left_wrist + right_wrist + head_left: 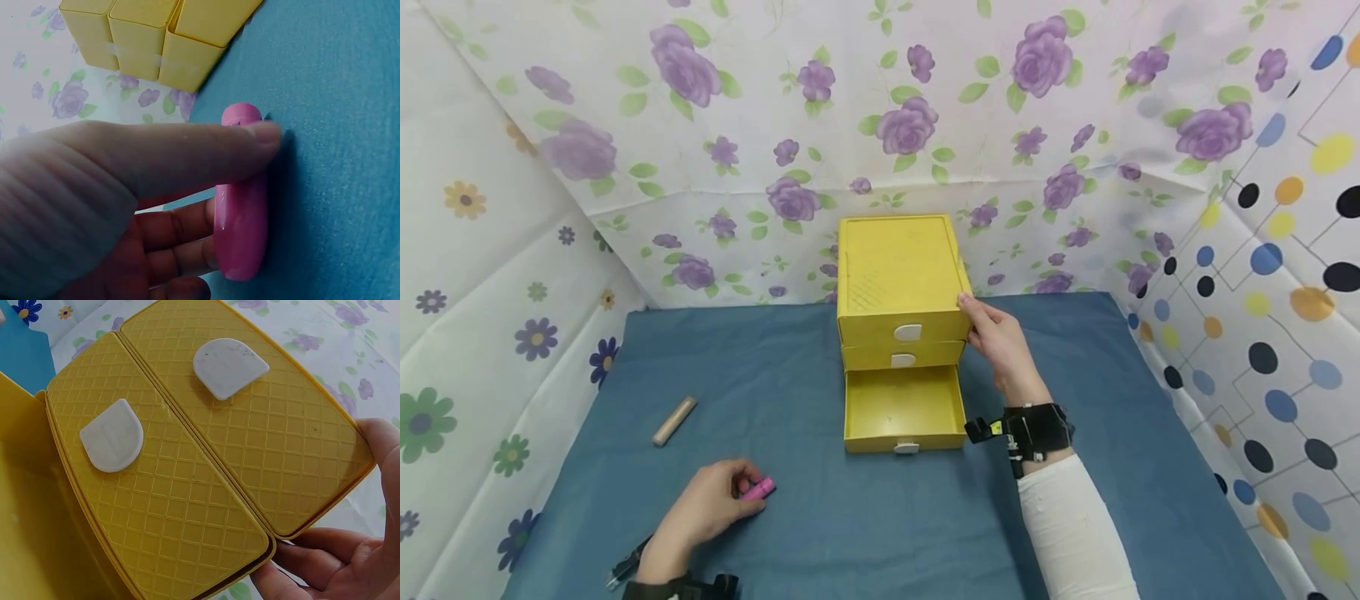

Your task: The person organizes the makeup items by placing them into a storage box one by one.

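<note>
A small pink capped tube, shaped like a short highlighter, is pinched in my left hand low over the blue cloth. In the left wrist view my thumb crosses the pink tube near its capped end, with fingertips along its far side. My right hand grips the front right corner of a yellow drawer unit, thumb at the top edge and fingers at the side. Its bottom drawer is pulled out and bare inside. The upper two drawer fronts, with white handles, are closed.
A tan wooden-looking cylinder lies on the blue cloth beyond my left hand. Flowered sheeting hangs close behind the drawer unit. Patterned sheets also stand along the left and right sides.
</note>
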`<state>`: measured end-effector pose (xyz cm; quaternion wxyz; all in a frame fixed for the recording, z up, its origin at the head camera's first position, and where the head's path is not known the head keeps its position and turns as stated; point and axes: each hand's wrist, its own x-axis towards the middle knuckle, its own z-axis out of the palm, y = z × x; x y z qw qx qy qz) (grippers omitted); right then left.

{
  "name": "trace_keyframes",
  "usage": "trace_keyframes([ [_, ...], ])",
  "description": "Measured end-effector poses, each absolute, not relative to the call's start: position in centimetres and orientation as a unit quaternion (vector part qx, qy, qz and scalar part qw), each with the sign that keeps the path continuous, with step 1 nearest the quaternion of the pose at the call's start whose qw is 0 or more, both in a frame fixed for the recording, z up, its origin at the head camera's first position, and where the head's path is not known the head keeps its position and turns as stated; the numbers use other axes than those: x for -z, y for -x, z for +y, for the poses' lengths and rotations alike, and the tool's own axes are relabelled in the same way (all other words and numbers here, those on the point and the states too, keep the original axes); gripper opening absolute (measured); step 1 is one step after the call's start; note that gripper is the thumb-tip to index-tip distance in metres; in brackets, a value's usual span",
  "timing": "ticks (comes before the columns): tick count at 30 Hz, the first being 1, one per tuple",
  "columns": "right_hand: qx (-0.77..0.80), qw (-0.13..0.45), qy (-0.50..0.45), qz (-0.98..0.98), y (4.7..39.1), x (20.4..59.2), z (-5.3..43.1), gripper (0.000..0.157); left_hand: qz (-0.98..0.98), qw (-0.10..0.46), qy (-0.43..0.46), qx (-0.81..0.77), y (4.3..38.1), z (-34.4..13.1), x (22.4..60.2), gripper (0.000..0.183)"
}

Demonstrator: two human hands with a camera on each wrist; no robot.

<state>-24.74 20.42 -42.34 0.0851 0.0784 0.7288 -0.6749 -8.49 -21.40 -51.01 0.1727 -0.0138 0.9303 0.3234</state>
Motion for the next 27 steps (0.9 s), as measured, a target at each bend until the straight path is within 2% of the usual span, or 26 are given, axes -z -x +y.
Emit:
trace_keyframes([
  [9,0.673,0.087,-0.079,0.73,24.6,42.2,20.4,0.098,0.921,0.169,0.025,-0.35,8.2,-21.2,50.9,0.015],
  [27,0.672,0.083,-0.082,0.732,24.6,42.3,20.4,0.097,0.903,0.164,0.067,-0.391,8.9,-20.2,51.0,0.023],
])
